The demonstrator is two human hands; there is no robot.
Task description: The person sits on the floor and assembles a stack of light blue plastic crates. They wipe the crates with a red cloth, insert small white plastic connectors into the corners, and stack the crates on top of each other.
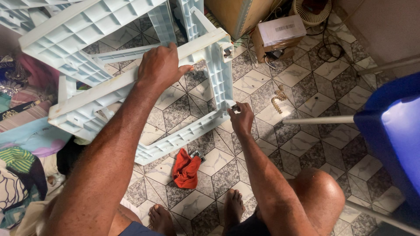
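A pale blue plastic frame (pixel 131 83) with ribbed panels lies tilted over the tiled floor. My left hand (pixel 161 65) grips one of its upper bars from above. My right hand (pixel 240 117) pinches a small metal fastener (pixel 235 106) at the frame's lower right corner. Another fastener (pixel 227 52) sits on the upper right corner of the same side piece. Below the frame a red cloth (pixel 186 169) lies crumpled on the tiles.
A blue plastic chair (pixel 393 131) with metal legs stands at the right. A cardboard box (pixel 280 32) and cables sit at the back. Patterned fabrics (pixel 22 157) pile up at the left. A small chain (pixel 278 98) lies on the floor. My bare feet (pixel 197 214) are below.
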